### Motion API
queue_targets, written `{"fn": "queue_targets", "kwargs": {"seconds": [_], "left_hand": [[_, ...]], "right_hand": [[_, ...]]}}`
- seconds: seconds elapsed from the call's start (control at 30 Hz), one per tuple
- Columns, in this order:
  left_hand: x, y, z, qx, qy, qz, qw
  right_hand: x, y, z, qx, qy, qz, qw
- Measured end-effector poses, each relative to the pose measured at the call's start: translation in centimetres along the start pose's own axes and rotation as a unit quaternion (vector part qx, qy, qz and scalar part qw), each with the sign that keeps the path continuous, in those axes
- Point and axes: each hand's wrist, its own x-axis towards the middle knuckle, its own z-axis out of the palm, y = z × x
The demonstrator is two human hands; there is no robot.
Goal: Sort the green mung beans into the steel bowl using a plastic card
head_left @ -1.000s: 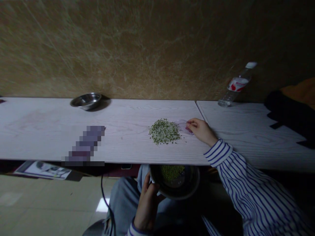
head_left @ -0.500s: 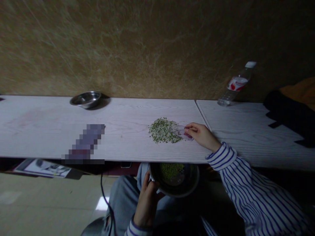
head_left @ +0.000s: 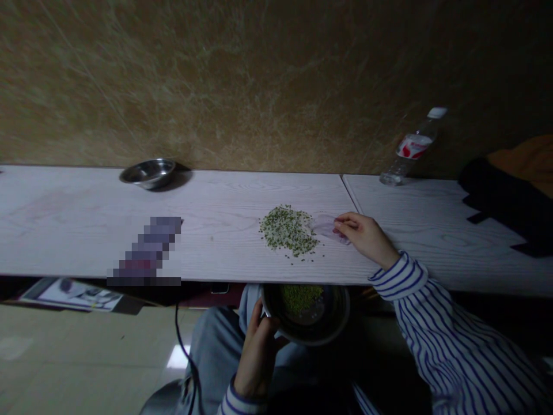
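A heap of small green beans (head_left: 288, 230) lies on the pale wooden table (head_left: 224, 225). My right hand (head_left: 367, 237) rests on the table just right of the heap, fingers pinched on a thin translucent card (head_left: 326, 227) whose edge touches the beans. Below the table's front edge my left hand (head_left: 258, 351) grips the rim of a dark metal bowl (head_left: 332, 317) held over my lap; more green beans lie inside it.
An empty steel bowl (head_left: 149, 172) stands at the back left by the wall. A plastic water bottle (head_left: 410, 147) stands at the back right, with dark and orange cloth (head_left: 510, 190) at the far right. A blurred-out object (head_left: 149, 251) lies at the left front.
My right hand pushed the card left into the heap, then drew back to the right. A few beans now lie scattered toward the table's front edge. The left hand and bowl stayed put.
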Motion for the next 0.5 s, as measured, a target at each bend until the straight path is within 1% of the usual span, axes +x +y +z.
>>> {"fn": "queue_targets", "kwargs": {"seconds": [0.07, 0.13, 0.27, 0.5], "left_hand": [[-0.1, 0.0, 0.0, 0.002, 0.000, 0.002, 1.000], [-0.1, 0.0, 0.0, -0.001, 0.001, 0.005, 1.000], [-0.2, 0.1, 0.0, -0.005, 0.003, 0.005, 1.000], [-0.3, 0.2, 0.2, -0.011, 0.003, 0.005, 1.000]], "right_hand": [[0.5, 0.5, -0.5, -0.018, 0.028, 0.010, 0.999], [0.8, 0.7, -0.6, -0.027, 0.034, 0.025, 0.999], [0.6, 0.7, -0.4, -0.006, 0.014, 0.052, 0.999], [-0.8, 0.2, 0.1, 0.013, -0.028, 0.044, 0.999]]}}
